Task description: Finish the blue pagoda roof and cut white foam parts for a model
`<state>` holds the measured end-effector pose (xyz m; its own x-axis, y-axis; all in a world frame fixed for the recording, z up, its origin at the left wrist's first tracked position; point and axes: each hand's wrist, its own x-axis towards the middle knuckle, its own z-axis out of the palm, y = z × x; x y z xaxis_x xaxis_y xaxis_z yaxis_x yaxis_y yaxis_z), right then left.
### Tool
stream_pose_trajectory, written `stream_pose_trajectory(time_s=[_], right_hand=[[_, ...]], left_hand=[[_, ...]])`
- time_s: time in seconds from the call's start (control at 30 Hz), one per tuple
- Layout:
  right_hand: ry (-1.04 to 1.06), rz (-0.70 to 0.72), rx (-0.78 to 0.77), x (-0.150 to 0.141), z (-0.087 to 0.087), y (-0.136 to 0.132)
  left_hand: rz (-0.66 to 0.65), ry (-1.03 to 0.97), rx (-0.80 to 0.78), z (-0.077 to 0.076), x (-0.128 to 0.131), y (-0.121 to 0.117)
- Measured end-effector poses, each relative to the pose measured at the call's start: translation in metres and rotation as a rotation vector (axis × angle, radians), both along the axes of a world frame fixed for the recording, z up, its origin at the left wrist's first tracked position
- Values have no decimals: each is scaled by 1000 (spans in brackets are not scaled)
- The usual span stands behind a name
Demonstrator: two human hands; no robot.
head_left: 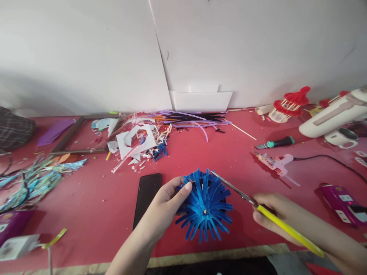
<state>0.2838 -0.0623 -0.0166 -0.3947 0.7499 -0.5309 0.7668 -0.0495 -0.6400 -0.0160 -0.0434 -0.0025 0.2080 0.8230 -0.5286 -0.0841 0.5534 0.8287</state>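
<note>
The blue fuzzy piece [206, 202], a burst of strips around a pale central tip, sits at lower centre of the frame. The left hand [168, 204] has a narrow grip on its upper-left edge, thumb on top; the right hand [276, 201] has its grip around the scissors [272, 217], whose tips reach the piece's upper-right fringe (whether they touch it, I cannot tell).

The main risk, I judge, is a snip catching more than 1 strip, since the strips crowd and overlap. With the hold at only 1 edge, the piece could also twist under the blades, and a turn could bring the left fingertips close to the steel.

Around them on the red counter [109, 217], a black phone [145, 194] lies just beside the left forearm, which partly covers it and could knock it. At right, a glue gun [273, 164] and a craft knife [275, 143] lie beyond the right hand, in the way of a wide swing, as could be the glue gun's dark cable [323, 156]. A heap of scraps [140, 141] spreads at upper left of centre, near a purple bundle of stems [189, 118].
</note>
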Motion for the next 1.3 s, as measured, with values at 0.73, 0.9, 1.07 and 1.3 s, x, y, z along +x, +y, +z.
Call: stream_pose_trajectory(time_s=[0.73,0.9,1.07,1.3], right_hand=[[-24,22,-81,-14,15,10],[-10,17,-60,-11,9,10],[-10,19,-50,-9,6,10],[2,-8,-43,-9,7,7]], left_hand=[[47,30,-2,-9,-2,-3],[46,27,-12,-9,-2,-4],[46,32,-15,-8,-2,-4],[23,34,-6,-5,0,-2]])
